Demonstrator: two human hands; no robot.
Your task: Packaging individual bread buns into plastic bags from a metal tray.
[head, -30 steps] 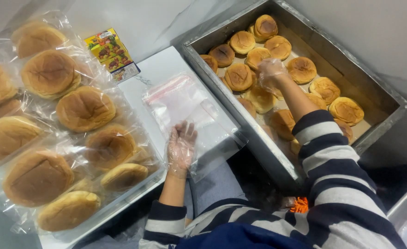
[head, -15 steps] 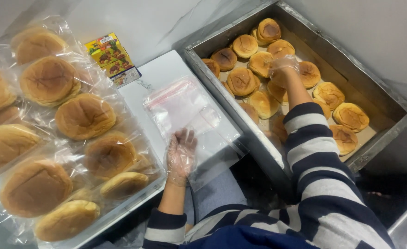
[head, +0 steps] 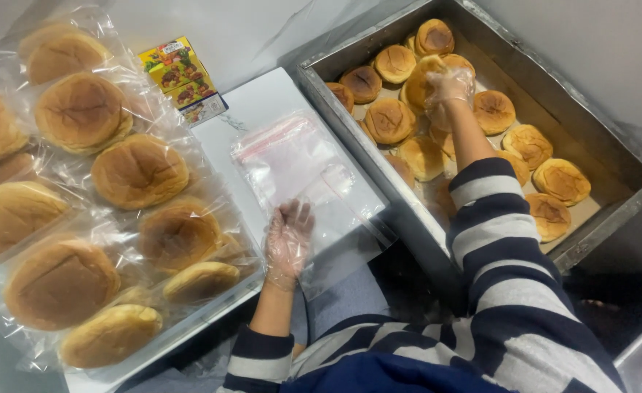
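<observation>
1. One golden bun (head: pixel 429 73), round, browned on top, is gripped in the right hand (head: pixel 448 91); fingers curled around it, thin clear glove on, above the other loose buns.
2. Bun sits raised within the far-left part of the metal tray (head: pixel 612 156), which holds many similar loose buns (head: pixel 390 120) on a paper liner.
3. Left hand (head: pixel 288 240), also gloved, fingers spread and apart, rests flat on the near edge of a clear plastic bag (head: pixel 299 164) with a red strip at its top.
4. Bag lies flat on a white board (head: pixel 263 98) between the tray and the bagged buns (head: pixel 139 171).
5. Bagged buns are heaped on the left, each in clear wrap; a small colourful packet (head: pixel 183 80) lies at the far edge, beside the board.
6. Versus the earlier frame: right hand was lying on the buns, now closed on one and lifted slightly; left hand unchanged on the bag; bag has not shifted.
7. Striped sleeves (head: pixel 496 240) on both arms.
</observation>
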